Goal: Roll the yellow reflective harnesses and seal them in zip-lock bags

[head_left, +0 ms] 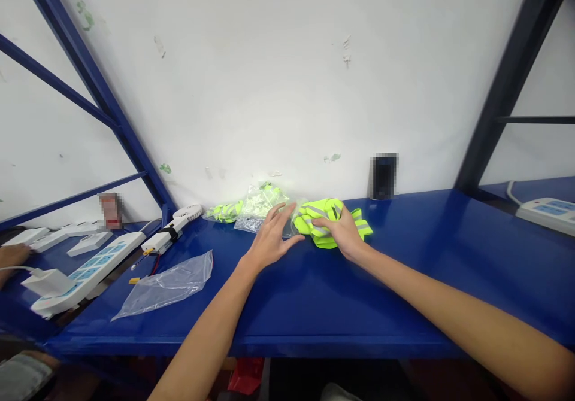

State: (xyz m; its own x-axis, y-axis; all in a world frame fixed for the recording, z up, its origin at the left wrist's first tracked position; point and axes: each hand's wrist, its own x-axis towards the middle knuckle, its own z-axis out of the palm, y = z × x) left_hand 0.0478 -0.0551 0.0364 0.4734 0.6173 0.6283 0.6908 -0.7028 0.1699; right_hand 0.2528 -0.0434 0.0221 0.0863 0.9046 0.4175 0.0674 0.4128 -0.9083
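Note:
A bunched neon-yellow reflective vest (321,209) with silver stripes rests on the blue table. My right hand (344,230) is closed on its right side, thumb on top. My left hand (272,236) is open beside the vest's left edge, its fingers spread and its thumb pointing to the vest. Clear plastic shows between the left fingers and the vest; whether the hand touches it I cannot tell. Behind the left hand lies a clear bag (256,209) with more neon-yellow fabric inside. Another bagged yellow bundle (226,212) lies to its left.
On the left lie a flat clear plastic bag (173,284), a white handheld fan (187,212), a white device with wires (164,237) and a power strip (96,272). A dark upright object (384,176) leans on the wall. Another person's hand (13,256) shows at far left.

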